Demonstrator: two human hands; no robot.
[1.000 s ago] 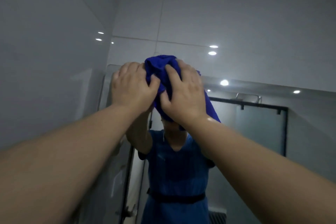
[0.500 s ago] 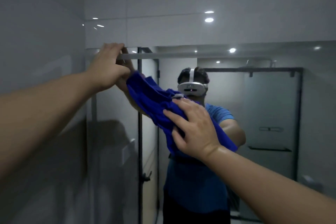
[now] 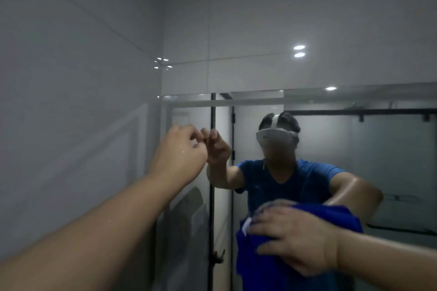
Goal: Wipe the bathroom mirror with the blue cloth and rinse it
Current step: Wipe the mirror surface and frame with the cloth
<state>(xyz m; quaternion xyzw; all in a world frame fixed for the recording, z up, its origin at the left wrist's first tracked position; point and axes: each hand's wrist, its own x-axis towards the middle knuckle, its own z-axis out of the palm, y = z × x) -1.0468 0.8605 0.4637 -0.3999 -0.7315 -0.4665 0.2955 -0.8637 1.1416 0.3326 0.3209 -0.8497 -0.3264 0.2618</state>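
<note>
Forearms reach in from the two lower corners, both bare. Nearest on the right side, the right hand (image 3: 298, 241) lies spread over the blue cloth (image 3: 260, 267), fingers fairly straight and fanned out, pressing the cloth against the glass; the fingertips are blurred. The cloth hangs bunched under the palm, low on the mirror (image 3: 390, 172), with a small white tag showing at its upper left edge.

Higher and to the left, the left hand (image 3: 181, 156) is raised with its fingers curled in towards the thumb, holding nothing. Its knuckles meet their own reflection, so it sits right at the glass, near the mirror's upper left corner and well apart from the cloth.

Beyond the hands, the mirror shows the person in a blue T-shirt and a white headset (image 3: 275, 137), with a black-framed glass shower door (image 3: 354, 112) behind. Grey wall tiles (image 3: 236, 19) rise above the mirror, carrying bright spots of reflected ceiling lights, and a tiled side wall (image 3: 59, 101) runs along the left.
</note>
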